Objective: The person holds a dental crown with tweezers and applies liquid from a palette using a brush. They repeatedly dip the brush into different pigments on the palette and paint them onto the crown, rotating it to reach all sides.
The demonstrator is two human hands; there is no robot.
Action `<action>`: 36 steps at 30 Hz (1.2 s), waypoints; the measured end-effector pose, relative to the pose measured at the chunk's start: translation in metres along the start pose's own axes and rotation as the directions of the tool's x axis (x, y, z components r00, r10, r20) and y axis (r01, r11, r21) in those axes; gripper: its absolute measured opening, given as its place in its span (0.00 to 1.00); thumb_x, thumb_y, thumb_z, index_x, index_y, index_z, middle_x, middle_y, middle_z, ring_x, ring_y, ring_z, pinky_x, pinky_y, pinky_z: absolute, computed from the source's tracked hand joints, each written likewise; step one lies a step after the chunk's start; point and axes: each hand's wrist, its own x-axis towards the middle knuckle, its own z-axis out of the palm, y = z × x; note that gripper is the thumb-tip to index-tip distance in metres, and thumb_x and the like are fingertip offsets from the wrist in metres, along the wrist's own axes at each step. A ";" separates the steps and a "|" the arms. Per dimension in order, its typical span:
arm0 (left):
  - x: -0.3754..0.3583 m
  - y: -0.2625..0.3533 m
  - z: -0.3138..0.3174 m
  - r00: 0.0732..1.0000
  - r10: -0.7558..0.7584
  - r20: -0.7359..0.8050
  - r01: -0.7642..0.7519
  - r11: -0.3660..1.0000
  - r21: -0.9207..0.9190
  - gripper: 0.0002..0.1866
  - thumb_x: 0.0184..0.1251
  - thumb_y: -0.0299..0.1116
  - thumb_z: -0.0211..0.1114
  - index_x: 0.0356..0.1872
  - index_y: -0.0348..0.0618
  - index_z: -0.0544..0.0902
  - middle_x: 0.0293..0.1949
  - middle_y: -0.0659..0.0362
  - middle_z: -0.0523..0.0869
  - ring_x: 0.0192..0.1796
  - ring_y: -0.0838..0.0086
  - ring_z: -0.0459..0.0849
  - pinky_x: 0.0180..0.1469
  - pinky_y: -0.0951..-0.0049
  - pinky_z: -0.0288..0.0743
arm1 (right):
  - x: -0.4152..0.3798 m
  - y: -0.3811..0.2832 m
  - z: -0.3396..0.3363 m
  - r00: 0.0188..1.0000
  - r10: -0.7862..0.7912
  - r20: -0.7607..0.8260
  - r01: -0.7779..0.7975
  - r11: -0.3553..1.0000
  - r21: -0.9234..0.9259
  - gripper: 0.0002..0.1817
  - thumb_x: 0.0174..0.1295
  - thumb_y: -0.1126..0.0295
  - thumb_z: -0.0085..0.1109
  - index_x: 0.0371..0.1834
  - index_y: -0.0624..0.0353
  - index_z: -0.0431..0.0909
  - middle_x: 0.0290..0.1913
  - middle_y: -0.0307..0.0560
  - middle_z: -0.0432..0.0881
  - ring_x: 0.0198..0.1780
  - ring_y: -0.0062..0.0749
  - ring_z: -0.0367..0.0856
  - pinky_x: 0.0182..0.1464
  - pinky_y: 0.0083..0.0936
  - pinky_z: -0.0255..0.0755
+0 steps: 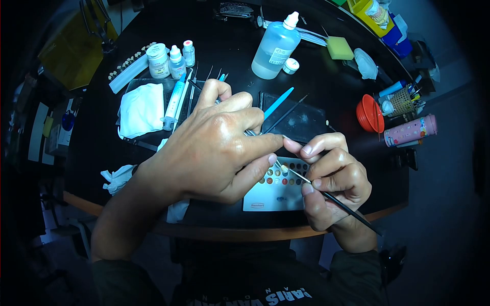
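My left hand (224,148) is closed around a slim metal instrument (249,132), mostly hidden by the fingers. At that instrument's tip sits a small tooth-coloured crown (284,168). My right hand (337,183) grips a fine brush (352,211) by its black handle, with the bristle end right at the crown. The index fingertips of both hands come close together above it. Below the crown lies a white palette (270,199) with rows of small coloured wells, partly covered by my hands.
Behind the hands are a dark slab (301,122) with a blue-handled tool (278,104) across it, and a large clear bottle (275,51). At left lie a folded white cloth (143,109), a syringe (176,102) and jars (158,60). An orange bowl (368,115) and a pink tumbler (411,131) are at right.
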 end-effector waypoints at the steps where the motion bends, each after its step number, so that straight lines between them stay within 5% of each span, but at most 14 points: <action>1: 0.000 -0.001 0.001 1.000 -0.001 -0.006 0.001 1.000 -0.005 0.15 0.63 0.34 0.74 0.49 0.46 0.97 0.28 0.61 0.79 0.36 0.68 0.75 0.54 0.56 0.61 | 0.000 0.000 0.000 1.000 -0.005 -0.002 0.005 1.000 -0.007 0.10 0.56 0.84 0.68 0.30 0.62 0.74 0.30 0.49 0.83 0.49 0.49 0.89 0.59 0.53 0.93; 10: 0.001 -0.002 0.001 1.000 0.007 -0.006 -0.007 1.000 -0.006 0.16 0.63 0.34 0.74 0.50 0.45 0.97 0.29 0.60 0.82 0.37 0.68 0.75 0.53 0.57 0.60 | 0.002 -0.001 -0.001 1.000 -0.008 0.013 0.008 0.998 -0.057 0.12 0.53 0.85 0.69 0.28 0.61 0.73 0.29 0.48 0.83 0.49 0.50 0.90 0.54 0.46 0.92; 36: 0.001 0.000 0.000 1.000 0.008 -0.006 -0.008 1.000 0.007 0.16 0.61 0.34 0.75 0.49 0.45 0.97 0.28 0.60 0.81 0.36 0.68 0.74 0.52 0.57 0.60 | 0.002 -0.005 -0.001 1.000 0.018 0.012 -0.017 0.999 -0.031 0.11 0.57 0.83 0.68 0.28 0.60 0.73 0.29 0.46 0.81 0.49 0.50 0.90 0.56 0.47 0.92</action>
